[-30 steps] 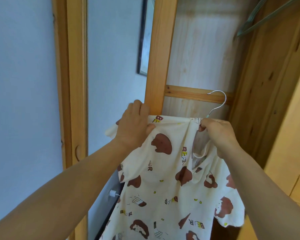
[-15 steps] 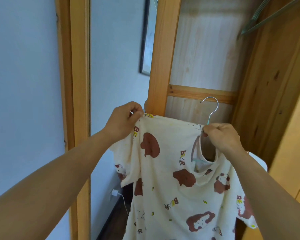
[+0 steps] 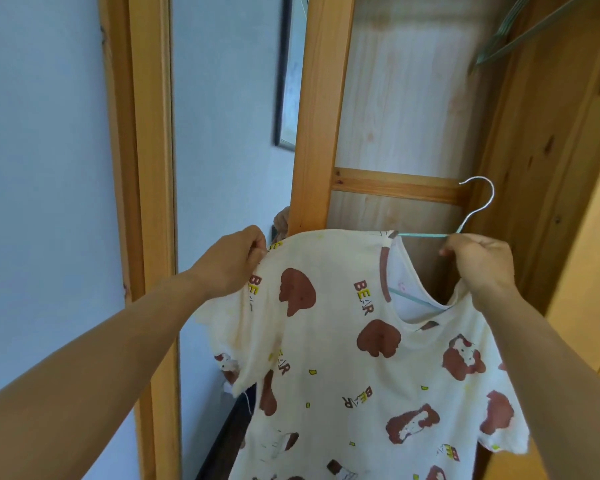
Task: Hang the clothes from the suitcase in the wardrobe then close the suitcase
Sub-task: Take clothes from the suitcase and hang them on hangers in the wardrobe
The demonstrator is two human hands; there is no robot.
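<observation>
Your left hand [image 3: 234,263] pinches the shirt [image 3: 343,341] shoulder, right hand [image 3: 478,265] fingers curl round the hanger [image 3: 478,206], hook just above them, nearer your right

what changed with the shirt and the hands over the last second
The left hand slid from on top of the bear-print shirt out to pinching its shoulder edge, pulling that shoulder flat along the hanger. The neckline opened, baring the hanger's arm. The right hand kept its grip at the hook's base.
</observation>
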